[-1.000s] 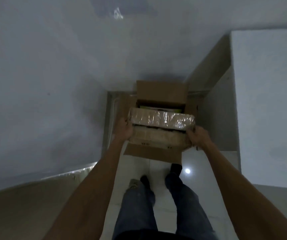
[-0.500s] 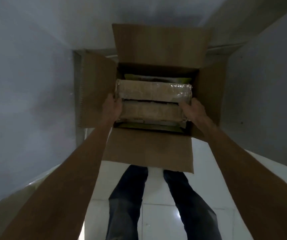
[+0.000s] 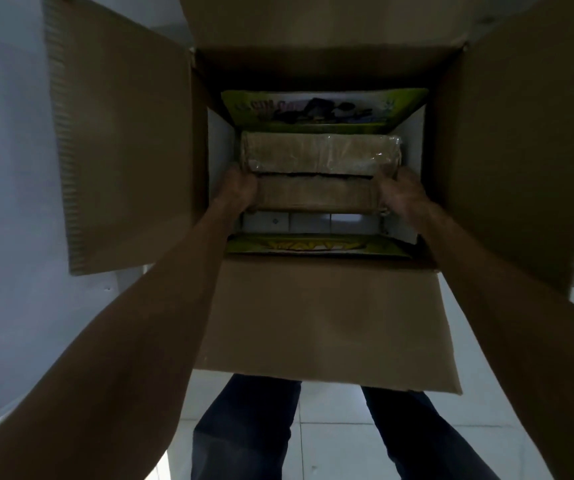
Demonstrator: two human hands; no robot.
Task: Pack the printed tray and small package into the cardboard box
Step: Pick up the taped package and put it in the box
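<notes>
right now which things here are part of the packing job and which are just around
In the job: cardboard box, printed tray, plastic-wrapped package, brown package below it, left hand, right hand.

Just around: white tiled floor, grey wall.

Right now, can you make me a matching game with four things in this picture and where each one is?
Things:
1. plastic-wrapped package
2. printed tray
3. left hand
4. right hand

Places:
A. gripping the left end of the brown bundle
B. gripping the right end of the brown bundle
C. inside the cardboard box, green walls at the far and near sides
D. on top of the brown bundle, inside the tray

Pairs: 1-D, 2-C, 3-A, 4-B
</notes>
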